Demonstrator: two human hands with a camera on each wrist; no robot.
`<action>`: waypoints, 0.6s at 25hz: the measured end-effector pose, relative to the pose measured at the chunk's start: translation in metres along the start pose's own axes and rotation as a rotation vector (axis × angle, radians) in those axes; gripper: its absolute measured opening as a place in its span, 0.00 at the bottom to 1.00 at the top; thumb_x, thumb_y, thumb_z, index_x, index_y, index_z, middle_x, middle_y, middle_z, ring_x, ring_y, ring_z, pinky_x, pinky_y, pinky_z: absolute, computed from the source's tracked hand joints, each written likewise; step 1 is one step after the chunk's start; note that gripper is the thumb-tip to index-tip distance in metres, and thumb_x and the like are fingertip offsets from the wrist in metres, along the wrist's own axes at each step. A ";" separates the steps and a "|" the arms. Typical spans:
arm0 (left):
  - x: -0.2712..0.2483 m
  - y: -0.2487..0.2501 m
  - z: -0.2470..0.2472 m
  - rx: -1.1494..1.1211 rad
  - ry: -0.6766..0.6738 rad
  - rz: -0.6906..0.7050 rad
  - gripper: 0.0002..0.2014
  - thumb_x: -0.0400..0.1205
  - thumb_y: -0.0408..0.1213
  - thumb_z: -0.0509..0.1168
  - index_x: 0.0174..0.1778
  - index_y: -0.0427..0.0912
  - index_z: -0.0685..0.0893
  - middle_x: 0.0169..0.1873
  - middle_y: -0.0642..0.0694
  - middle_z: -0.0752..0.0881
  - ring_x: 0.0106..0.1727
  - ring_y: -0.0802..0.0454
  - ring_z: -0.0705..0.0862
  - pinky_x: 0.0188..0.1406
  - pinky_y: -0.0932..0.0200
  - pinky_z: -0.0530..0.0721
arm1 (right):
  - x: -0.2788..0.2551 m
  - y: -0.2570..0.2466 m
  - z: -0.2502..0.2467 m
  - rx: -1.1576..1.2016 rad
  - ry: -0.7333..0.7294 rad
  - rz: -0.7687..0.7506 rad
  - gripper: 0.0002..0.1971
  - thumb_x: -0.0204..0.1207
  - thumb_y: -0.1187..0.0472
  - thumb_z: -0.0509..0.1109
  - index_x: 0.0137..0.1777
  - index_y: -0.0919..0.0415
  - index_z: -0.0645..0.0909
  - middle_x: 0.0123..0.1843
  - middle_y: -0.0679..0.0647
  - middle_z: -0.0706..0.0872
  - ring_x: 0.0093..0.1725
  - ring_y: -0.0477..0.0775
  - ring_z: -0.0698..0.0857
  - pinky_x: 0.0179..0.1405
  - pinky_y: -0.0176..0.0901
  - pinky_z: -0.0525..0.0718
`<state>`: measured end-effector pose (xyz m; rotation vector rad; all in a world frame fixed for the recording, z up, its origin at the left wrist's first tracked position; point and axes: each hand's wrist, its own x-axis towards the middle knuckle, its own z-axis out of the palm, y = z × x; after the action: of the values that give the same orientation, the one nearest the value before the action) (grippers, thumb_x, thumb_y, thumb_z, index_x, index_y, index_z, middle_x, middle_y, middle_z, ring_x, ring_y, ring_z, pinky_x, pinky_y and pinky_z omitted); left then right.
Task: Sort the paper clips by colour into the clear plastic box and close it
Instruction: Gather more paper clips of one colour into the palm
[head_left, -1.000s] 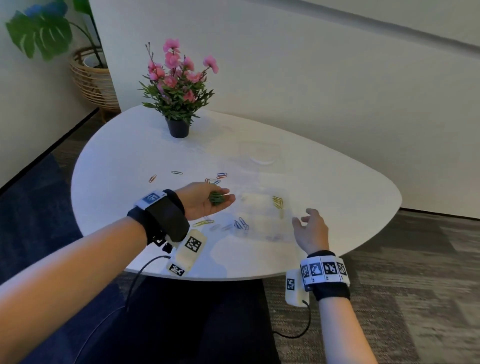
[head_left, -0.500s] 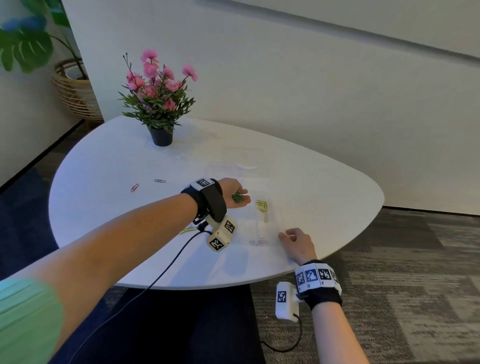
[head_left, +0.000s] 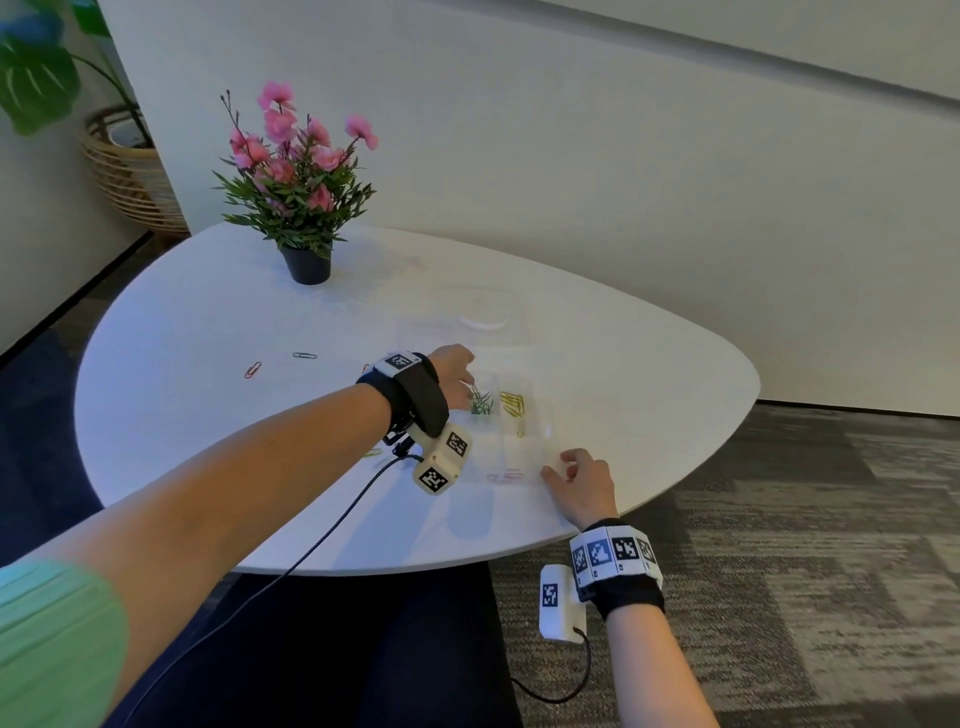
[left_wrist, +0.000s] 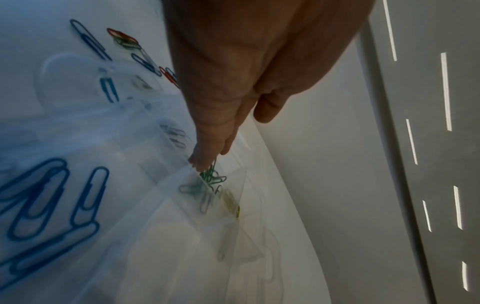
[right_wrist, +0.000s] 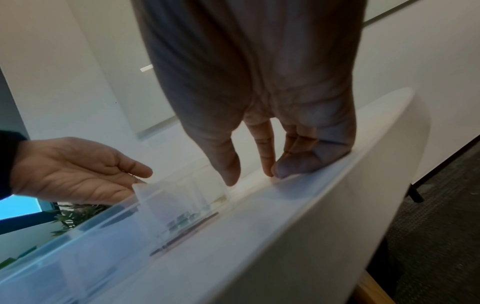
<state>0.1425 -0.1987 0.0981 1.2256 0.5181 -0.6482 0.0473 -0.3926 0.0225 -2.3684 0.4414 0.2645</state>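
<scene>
The clear plastic box (head_left: 543, 415) lies open on the white table, its lid (head_left: 483, 322) folded away at the far side. My left hand (head_left: 467, 387) hangs over a far compartment with its fingers pointing down. Green paper clips (head_left: 482, 405) lie heaped under the fingertips (left_wrist: 205, 166), and one green clip (left_wrist: 210, 174) touches them. Yellow clips (head_left: 513, 404) fill the neighbouring compartment and red clips (head_left: 506, 475) a near one. My right hand (head_left: 558, 465) rests at the box's near right corner, its thumb (right_wrist: 228, 170) against the wall.
Loose clips lie on the table (head_left: 182, 415) to the left: a red one (head_left: 252, 369), a dark one (head_left: 304, 355) and a yellowish one (head_left: 371, 452) under my left wrist. Several blue clips (left_wrist: 46, 205) show blurred beside the box. A potted pink flower (head_left: 301, 208) stands far left.
My left hand, earlier palm up with green clips left of the box, has moved right over it and turned down. The green clips now lie in the compartment. The right hand stayed put.
</scene>
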 end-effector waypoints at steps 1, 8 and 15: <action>0.002 0.001 -0.003 0.056 -0.017 0.026 0.24 0.89 0.37 0.48 0.81 0.36 0.57 0.78 0.33 0.64 0.78 0.34 0.65 0.77 0.43 0.65 | -0.001 0.000 0.000 0.002 0.001 -0.001 0.23 0.78 0.53 0.67 0.70 0.62 0.72 0.66 0.64 0.74 0.62 0.61 0.78 0.65 0.47 0.74; 0.004 0.019 -0.033 0.351 0.124 0.081 0.19 0.88 0.31 0.52 0.73 0.26 0.71 0.71 0.32 0.77 0.72 0.39 0.77 0.57 0.56 0.80 | -0.001 0.000 0.000 0.010 0.013 0.000 0.23 0.77 0.54 0.68 0.70 0.62 0.72 0.66 0.64 0.74 0.62 0.61 0.79 0.65 0.48 0.74; 0.001 -0.002 -0.032 0.617 -0.016 0.049 0.21 0.87 0.34 0.56 0.75 0.29 0.69 0.73 0.36 0.76 0.72 0.43 0.77 0.65 0.59 0.78 | -0.004 -0.002 0.007 -0.035 0.021 -0.003 0.25 0.77 0.55 0.68 0.72 0.62 0.70 0.69 0.64 0.71 0.64 0.63 0.78 0.67 0.50 0.74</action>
<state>0.1411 -0.1680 0.0875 1.8029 0.2758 -0.8061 0.0442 -0.3861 0.0199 -2.4080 0.4470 0.2480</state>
